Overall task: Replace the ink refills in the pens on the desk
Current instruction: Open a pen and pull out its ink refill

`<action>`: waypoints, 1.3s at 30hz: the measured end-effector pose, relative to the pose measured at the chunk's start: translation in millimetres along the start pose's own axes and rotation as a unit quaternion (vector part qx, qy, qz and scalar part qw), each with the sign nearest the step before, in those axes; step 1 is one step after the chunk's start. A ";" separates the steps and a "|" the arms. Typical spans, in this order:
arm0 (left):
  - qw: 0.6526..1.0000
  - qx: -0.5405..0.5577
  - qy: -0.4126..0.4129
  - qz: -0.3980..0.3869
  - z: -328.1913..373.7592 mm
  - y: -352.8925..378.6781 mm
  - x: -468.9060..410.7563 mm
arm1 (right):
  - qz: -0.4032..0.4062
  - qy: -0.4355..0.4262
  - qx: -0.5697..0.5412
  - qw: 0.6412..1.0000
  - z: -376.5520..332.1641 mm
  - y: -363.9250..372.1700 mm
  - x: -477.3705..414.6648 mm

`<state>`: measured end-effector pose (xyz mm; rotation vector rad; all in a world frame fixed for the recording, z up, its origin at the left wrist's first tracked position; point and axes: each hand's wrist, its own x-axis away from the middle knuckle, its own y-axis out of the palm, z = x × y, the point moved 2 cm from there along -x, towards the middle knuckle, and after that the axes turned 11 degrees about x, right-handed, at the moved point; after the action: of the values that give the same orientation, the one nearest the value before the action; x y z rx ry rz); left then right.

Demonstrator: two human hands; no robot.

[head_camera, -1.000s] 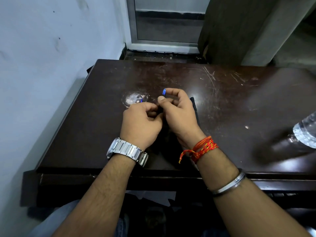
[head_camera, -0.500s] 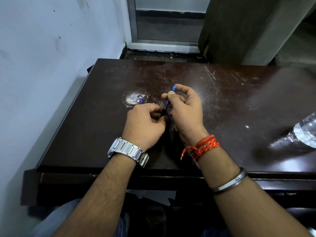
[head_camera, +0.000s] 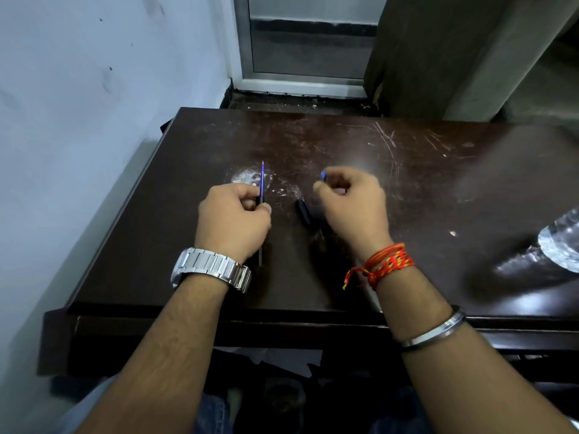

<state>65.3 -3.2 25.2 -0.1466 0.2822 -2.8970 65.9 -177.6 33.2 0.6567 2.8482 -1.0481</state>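
Observation:
My left hand (head_camera: 233,219) is closed around a thin blue ink refill (head_camera: 262,180), whose tip points away from me above the fist; a thin dark end shows below the hand. My right hand (head_camera: 347,203) pinches a small blue piece (head_camera: 323,175) between thumb and forefinger. A black pen barrel (head_camera: 304,212) sticks out from under the right hand, low over the dark brown desk (head_camera: 438,195); whether it rests on the desk or is held I cannot tell. The two hands are apart.
A clear plastic bottle (head_camera: 560,242) lies at the desk's right edge. A white scuff mark (head_camera: 246,176) sits just beyond my left hand. A pale wall runs along the left, and a door frame and a dark curtain stand behind the desk.
The hands were together on one pen; now they have drawn apart. The blue refill has gone left with my left hand, and the barrel and blue piece stay at my right hand.

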 end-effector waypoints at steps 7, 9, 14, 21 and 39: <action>0.999 -0.034 0.007 -0.016 -0.6 5.2 4.0 | -0.050 -0.059 0.152 0.985 -9.7 7.7 9.8; 0.999 -0.032 0.011 -0.019 -0.7 5.9 4.6 | -0.041 -0.039 0.157 0.986 -7.4 4.2 8.7; 0.999 -0.030 0.021 -0.029 -0.2 8.1 6.2 | -0.074 -0.003 0.170 0.983 -2.9 5.2 10.0; 0.997 -0.031 0.040 -0.052 1.4 11.5 9.5 | -0.019 -0.051 0.106 0.993 -9.3 6.4 8.8; 0.991 -0.096 0.080 0.046 23.6 -4.0 12.5 | -0.035 0.060 -0.224 0.972 -2.2 12.1 -1.5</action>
<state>55.2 -6.5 50.1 0.0650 0.5817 -2.7898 72.4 -168.6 27.8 0.5955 3.0693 -0.3477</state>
